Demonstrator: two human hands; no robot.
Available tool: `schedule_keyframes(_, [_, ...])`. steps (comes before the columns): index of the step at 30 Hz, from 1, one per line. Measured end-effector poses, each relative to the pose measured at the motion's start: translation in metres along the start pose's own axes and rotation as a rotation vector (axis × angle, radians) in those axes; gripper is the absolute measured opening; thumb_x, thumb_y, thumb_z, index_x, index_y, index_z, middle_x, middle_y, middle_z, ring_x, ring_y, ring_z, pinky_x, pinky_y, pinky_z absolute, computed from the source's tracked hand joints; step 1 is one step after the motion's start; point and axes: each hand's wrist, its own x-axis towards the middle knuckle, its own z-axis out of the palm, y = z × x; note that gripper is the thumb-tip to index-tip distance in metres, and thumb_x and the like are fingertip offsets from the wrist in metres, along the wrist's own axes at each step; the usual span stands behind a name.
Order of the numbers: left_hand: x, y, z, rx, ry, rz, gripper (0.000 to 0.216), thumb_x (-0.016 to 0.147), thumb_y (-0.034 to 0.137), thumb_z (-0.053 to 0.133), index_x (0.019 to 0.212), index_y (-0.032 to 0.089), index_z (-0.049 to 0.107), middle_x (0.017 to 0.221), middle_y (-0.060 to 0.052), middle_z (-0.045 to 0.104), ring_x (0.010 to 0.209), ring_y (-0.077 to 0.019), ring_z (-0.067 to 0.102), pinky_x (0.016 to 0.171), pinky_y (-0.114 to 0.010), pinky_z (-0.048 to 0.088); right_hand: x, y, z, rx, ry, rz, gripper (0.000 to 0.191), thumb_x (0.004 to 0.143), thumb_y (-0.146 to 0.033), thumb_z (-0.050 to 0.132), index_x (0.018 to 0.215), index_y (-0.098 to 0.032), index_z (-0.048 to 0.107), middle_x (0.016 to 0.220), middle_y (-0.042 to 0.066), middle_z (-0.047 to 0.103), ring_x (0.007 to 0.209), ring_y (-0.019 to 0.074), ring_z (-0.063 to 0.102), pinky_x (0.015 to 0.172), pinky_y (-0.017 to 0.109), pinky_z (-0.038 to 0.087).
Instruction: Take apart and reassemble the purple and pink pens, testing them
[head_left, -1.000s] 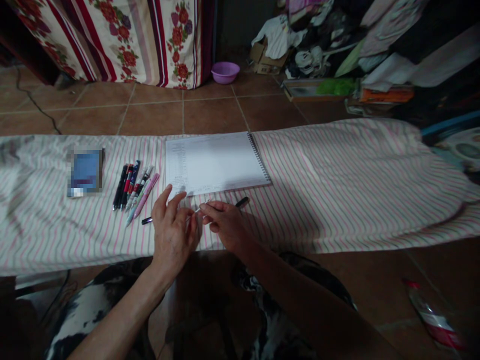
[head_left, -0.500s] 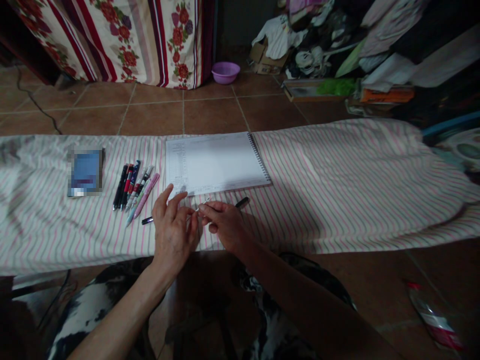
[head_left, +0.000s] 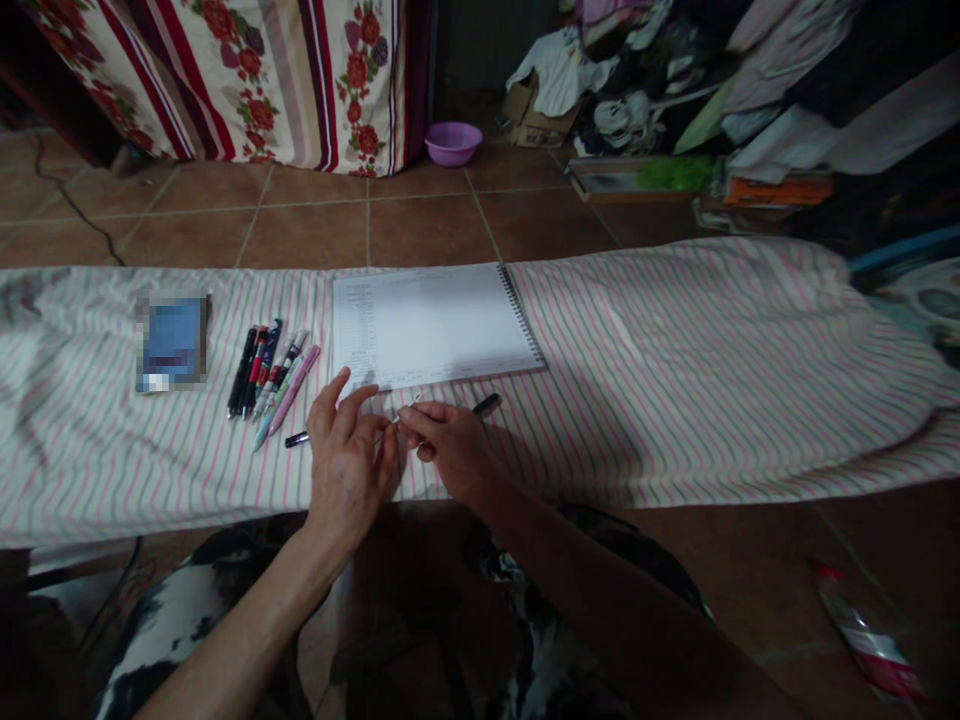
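Note:
My left hand [head_left: 346, 462] and my right hand [head_left: 452, 450] meet over the near edge of a striped cloth [head_left: 675, 350]. Both pinch a thin, pale pen part [head_left: 401, 415] between their fingertips; its ends are hidden. A black pen piece [head_left: 295, 439] lies just left of my left hand, and another black piece [head_left: 486, 404] lies right of my right hand. An open spiral notebook [head_left: 431, 325] rests just beyond the hands. A row of several pens [head_left: 270, 375] lies to its left.
A blue, blurred flat object [head_left: 172, 342] lies at the cloth's left. Beyond is tiled floor [head_left: 420, 220], a purple bowl [head_left: 453, 142], a floral curtain [head_left: 247, 80] and piled clothes and boxes [head_left: 675, 90] at the back right. A wrapped packet [head_left: 862, 630] lies on the floor, right.

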Motion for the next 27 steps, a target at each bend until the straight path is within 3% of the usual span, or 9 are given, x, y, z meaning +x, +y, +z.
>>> schedule_keyframes(27, [-0.0013, -0.0029, 0.0026, -0.094, -0.023, -0.097, 0.007, 0.079, 0.016, 0.052, 0.073, 0.018, 0.055, 0.107, -0.010, 0.061, 0.124, -0.0304, 0.038, 0.100, -0.053, 0.035, 0.0005, -0.0006, -0.0033, 0.057, -0.002, 0.037, 0.025, 0.061, -0.037, 0.072, 0.073, -0.017, 0.065, 0.065, -0.003, 0.057, 0.056, 0.0053, 0.047, 0.043, 0.017, 0.027])
